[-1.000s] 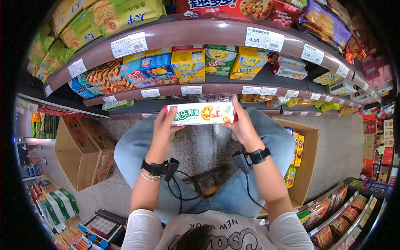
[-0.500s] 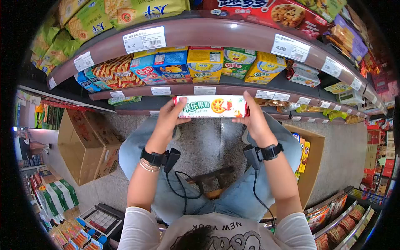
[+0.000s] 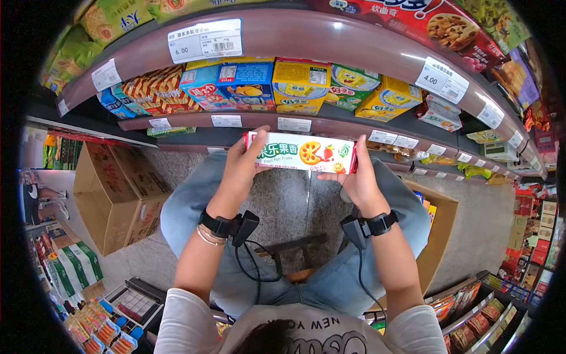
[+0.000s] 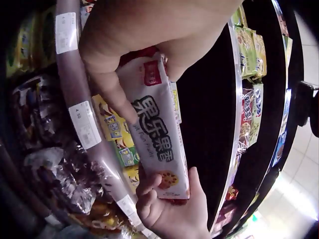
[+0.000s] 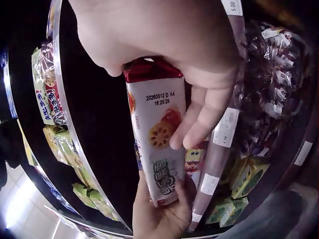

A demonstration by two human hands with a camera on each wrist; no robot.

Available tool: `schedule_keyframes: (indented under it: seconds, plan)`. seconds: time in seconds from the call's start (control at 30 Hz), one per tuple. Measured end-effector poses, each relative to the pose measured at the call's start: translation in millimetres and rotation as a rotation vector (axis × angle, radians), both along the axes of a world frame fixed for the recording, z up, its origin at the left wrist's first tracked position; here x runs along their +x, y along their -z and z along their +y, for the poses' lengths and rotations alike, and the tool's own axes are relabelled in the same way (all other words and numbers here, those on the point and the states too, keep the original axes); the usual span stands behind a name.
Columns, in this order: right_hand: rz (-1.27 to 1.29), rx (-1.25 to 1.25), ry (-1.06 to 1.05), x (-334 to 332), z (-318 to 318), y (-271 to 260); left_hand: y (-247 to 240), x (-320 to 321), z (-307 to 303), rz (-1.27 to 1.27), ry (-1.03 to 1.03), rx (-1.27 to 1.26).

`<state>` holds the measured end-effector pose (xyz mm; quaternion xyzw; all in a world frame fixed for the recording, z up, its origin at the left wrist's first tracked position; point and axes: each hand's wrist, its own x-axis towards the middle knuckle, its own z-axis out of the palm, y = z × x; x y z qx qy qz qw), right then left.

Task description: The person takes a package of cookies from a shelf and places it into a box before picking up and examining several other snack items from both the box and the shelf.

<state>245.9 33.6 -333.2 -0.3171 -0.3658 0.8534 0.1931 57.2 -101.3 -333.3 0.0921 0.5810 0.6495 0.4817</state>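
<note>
A long white biscuit packet (image 3: 292, 152) with red ends, green lettering and fruit pictures is held level between both hands in the head view. My left hand (image 3: 238, 168) grips its left end, thumb over the top face. At the other end, my right hand (image 3: 363, 184) grips it with the thumb along the red edge. Fingers of the left hand (image 4: 107, 74) lie over the packet in the left wrist view. The right wrist view shows a printed date on the packet (image 5: 162, 114) beneath the right hand (image 5: 199, 64).
Ahead runs a shelf (image 3: 318, 127) with boxed biscuits (image 3: 298, 88) and price tags. A higher shelf edge (image 3: 283, 38) curves above it. On the floor stand a cardboard box (image 3: 112, 200) at left and another open carton (image 3: 445, 236) beside the right knee.
Both hands have moved slightly right with the packet in the head view. The shelf has shifted in view as the head turned. The grip on both ends stays the same.
</note>
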Motion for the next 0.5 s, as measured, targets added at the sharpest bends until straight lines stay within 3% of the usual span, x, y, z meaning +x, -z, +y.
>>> schedule_keyframes:
  seconds: [0.17,0.37,0.5]
  plan:
    - [0.053,0.030,-0.043,1,5,-2,-3,1,4,-0.005,-0.038,0.055]
    - [0.336,-0.344,-0.210,6,10,-11,-1,-1,4,0.042,-0.066,0.100]
    - [0.202,-0.306,-0.293,8,2,7,6,1,4,0.066,-0.038,0.052]
